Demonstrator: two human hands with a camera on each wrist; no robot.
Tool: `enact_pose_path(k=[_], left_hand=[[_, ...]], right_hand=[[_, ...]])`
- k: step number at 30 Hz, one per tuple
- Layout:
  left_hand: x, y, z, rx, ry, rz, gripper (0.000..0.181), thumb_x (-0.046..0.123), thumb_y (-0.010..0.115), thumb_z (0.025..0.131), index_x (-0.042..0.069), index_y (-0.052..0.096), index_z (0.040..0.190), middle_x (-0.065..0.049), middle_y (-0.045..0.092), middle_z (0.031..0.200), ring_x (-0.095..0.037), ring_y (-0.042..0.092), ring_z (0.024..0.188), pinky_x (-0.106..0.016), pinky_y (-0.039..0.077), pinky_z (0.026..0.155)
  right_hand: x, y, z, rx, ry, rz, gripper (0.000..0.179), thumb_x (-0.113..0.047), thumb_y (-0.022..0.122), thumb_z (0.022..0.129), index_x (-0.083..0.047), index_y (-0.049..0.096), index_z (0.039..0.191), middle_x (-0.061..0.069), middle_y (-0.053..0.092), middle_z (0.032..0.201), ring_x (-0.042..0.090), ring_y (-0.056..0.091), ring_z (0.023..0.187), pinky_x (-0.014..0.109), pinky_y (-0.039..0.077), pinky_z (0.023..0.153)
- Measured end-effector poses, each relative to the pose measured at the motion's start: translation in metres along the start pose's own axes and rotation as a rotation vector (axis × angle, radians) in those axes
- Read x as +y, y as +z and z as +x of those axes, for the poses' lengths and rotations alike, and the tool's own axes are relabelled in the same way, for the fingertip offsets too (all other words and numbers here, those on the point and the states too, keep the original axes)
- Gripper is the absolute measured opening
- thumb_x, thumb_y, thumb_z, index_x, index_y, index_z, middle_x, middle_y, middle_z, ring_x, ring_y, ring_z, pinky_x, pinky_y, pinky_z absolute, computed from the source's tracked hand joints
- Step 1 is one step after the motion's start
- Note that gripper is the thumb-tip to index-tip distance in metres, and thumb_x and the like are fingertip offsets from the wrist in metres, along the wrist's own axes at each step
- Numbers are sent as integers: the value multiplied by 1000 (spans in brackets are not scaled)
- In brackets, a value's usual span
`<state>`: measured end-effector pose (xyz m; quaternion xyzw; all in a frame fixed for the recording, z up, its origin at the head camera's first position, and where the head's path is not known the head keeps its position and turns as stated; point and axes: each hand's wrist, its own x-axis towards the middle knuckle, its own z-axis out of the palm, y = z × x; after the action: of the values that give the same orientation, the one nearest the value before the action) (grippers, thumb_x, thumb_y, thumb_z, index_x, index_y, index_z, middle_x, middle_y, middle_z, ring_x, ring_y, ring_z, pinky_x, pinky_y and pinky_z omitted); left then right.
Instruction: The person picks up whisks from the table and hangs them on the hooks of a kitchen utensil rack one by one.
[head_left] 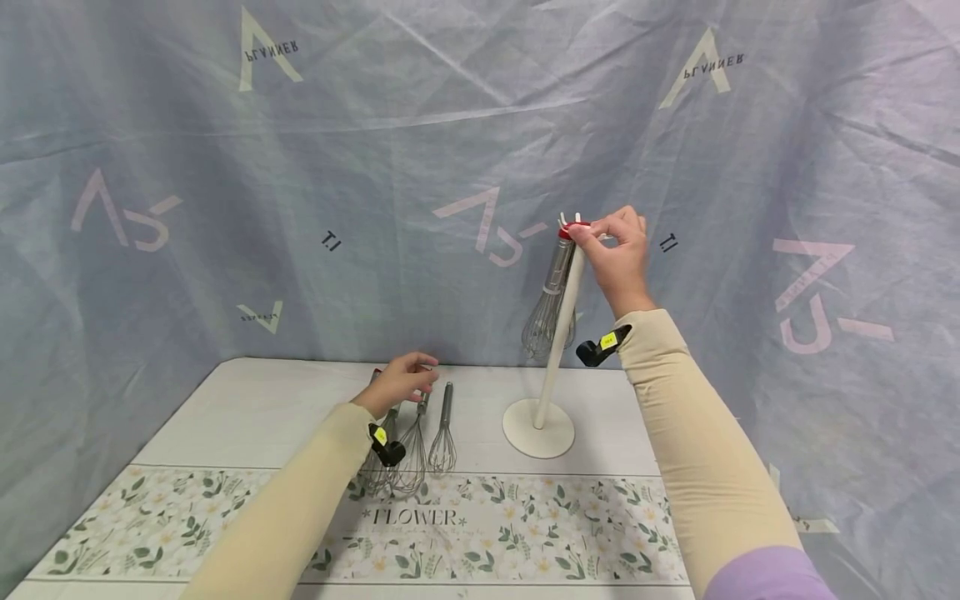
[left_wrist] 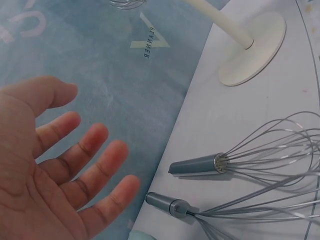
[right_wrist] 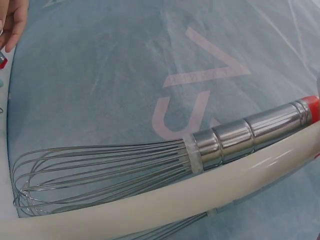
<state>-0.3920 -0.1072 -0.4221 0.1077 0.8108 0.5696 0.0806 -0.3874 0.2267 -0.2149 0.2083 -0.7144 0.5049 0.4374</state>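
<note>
At the top of a white stand [head_left: 558, 333] with a round base, my right hand [head_left: 622, 250] pinches the red end of a whisk, thumb against fingers. A steel-handled whisk [head_left: 553, 283] hangs there, wires downward; its ribbed handle and red end also show in the right wrist view [right_wrist: 240, 140]. Behind the pole, part of another whisk [right_wrist: 175, 225] shows. My left hand [head_left: 401, 382] hovers over whisks lying on the table, fingers loosely spread and holding nothing. Beside it lie a small grey-handled whisk [head_left: 444, 433] and a larger whisk [head_left: 412, 446]; another is partly hidden under my left wrist.
The white table [head_left: 285, 400] has a floral band [head_left: 525, 533] along its front. A grey-blue printed cloth [head_left: 375, 208] hangs behind the table and at both sides. Short white hooks [head_left: 577, 217] stick up at the stand's top.
</note>
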Motion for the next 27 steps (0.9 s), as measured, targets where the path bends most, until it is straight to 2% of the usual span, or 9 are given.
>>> enact_pose_path(k=[3,7,9,12,16,19,24,27], left_hand=[[1,-1,-1,-3,4,1,39,26,65,102,10,57,136,-12,65,119,-39,63,111,-50,55,92],[2,-3,-2,0,7,19,39,26,62,103,10,56,138,-12,64,121,-37,64,112,-49,55,92],[2,-4,-2,4,9,22,40,26,61,103,9,55,139,-14,64,123,-38,63,113,-48,55,92],[1,-5,0,5,0,18,40,28,62,103,9,56,138,-16,63,126,-39,62,115,-47,55,92],[0,-5,0,8,-11,16,40,29,63,102,10,57,137,-18,63,126,-38,62,115,-47,55,93],[1,-7,-1,10,-5,22,40,29,62,103,10,56,137,-16,64,125,-34,64,111,-46,55,92],[-1,-16,-2,10,7,-4,40,29,60,103,10,55,138,-16,61,128,-36,62,113,-47,54,94],[-5,-25,-4,23,26,-20,39,27,59,104,9,54,139,-19,59,128,-38,60,113,-50,52,95]], right_hand=[[13,3,2,22,-5,-17,31,-6,84,83,10,61,70,7,42,82,0,33,87,27,28,83],[25,5,5,34,-10,-47,33,-16,87,82,4,63,68,-2,39,82,3,32,89,29,28,82],[26,7,5,33,-15,-68,35,-22,87,82,1,64,68,-4,38,82,4,32,90,28,27,81],[26,8,5,38,-27,-83,39,-28,88,82,0,64,67,-2,38,81,4,32,89,27,26,80],[25,10,5,48,-41,-96,41,-29,87,82,0,63,66,3,37,81,4,31,88,28,25,81],[25,10,4,46,-43,-105,42,-29,87,82,0,62,66,0,35,80,5,30,89,29,25,81],[26,10,3,39,-45,-106,41,-28,87,82,0,61,66,-7,33,79,5,30,88,29,25,80],[26,10,2,41,-47,-101,41,-29,87,82,-1,61,65,-5,34,79,5,31,87,28,25,80]])
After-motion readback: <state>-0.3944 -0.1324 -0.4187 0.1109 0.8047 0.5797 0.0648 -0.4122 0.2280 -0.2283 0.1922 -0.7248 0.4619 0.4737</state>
